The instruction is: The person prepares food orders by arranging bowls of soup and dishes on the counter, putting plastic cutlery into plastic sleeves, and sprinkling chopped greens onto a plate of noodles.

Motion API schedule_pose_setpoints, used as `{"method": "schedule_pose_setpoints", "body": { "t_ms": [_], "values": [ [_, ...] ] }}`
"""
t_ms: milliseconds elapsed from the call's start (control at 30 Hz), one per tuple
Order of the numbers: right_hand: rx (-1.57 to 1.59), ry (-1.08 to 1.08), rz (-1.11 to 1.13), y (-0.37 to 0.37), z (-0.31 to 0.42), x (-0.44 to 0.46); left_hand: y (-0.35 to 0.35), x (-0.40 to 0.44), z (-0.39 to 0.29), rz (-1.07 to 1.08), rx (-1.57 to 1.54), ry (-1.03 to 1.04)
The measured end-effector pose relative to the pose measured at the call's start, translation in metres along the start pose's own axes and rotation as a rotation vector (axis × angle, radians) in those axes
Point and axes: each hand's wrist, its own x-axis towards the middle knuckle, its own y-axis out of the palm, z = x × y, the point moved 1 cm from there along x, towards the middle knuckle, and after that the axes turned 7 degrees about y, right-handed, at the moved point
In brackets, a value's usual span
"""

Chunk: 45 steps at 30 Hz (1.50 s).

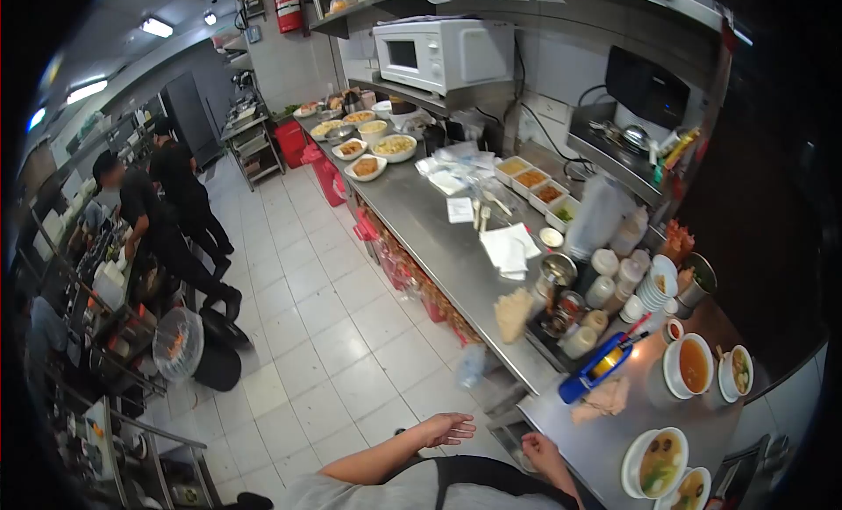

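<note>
My left hand (445, 429) is held in front of my body over the tiled floor, its fingers stretched out and nothing in it. My right hand (544, 453) is beside the front edge of the steel counter, fingers curled in, with no object showing in it. Nearest to it on the counter are a beige cloth (602, 399) and a blue tape dispenser (596, 370) with a yellow roll. To the right are a white bowl of soup with dark slices (660, 464), a second similar bowl (689, 491), a bowl of orange soup (692, 365) and a smaller soup bowl (737, 374).
Squeeze bottles (603, 286), stacked white bowls (656, 289) and food trays (531, 179) line the counter. Plated dishes (366, 166) stand farther along, near a white microwave (447, 54). Across the tiled floor, people in dark clothes (162, 203) work beside a black bin (217, 365).
</note>
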Motion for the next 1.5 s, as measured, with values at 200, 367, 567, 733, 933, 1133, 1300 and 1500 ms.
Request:
{"method": "schedule_pose_setpoints", "body": {
  "t_ms": [200, 367, 567, 733, 933, 1133, 1300, 1500],
  "values": [
    [-0.212, -0.323, 0.066, 0.117, 0.149, 0.108, -0.167, -0.050, -0.060, -0.160, -0.205, 0.238],
    [-0.437, -0.375, 0.545, 0.186, 0.201, 0.165, -0.225, -0.078, -0.118, -0.164, -0.279, 0.307],
    [-0.489, -0.334, 0.438, 0.173, 0.239, 0.226, -0.244, -0.052, -0.170, -0.176, -0.224, 0.292],
    [-0.367, -0.515, 0.161, 0.162, 0.283, 0.313, -0.259, -0.039, -0.243, -0.129, -0.009, 0.209],
    [-0.349, -0.606, 0.277, 0.194, 0.378, 0.397, -0.347, 0.010, -0.324, -0.187, 0.001, 0.413],
    [-0.292, -0.710, 0.207, 0.191, 0.409, 0.431, -0.383, 0.059, -0.433, -0.090, -0.037, 0.481],
    [-0.224, -0.554, -0.138, 0.156, 0.351, 0.436, -0.381, 0.122, -0.511, 0.067, -0.023, 0.386],
    [0.527, -0.027, -0.335, 0.152, 0.291, 0.417, -0.339, 0.163, -0.569, 0.285, 0.051, 0.219]
  ]
}}
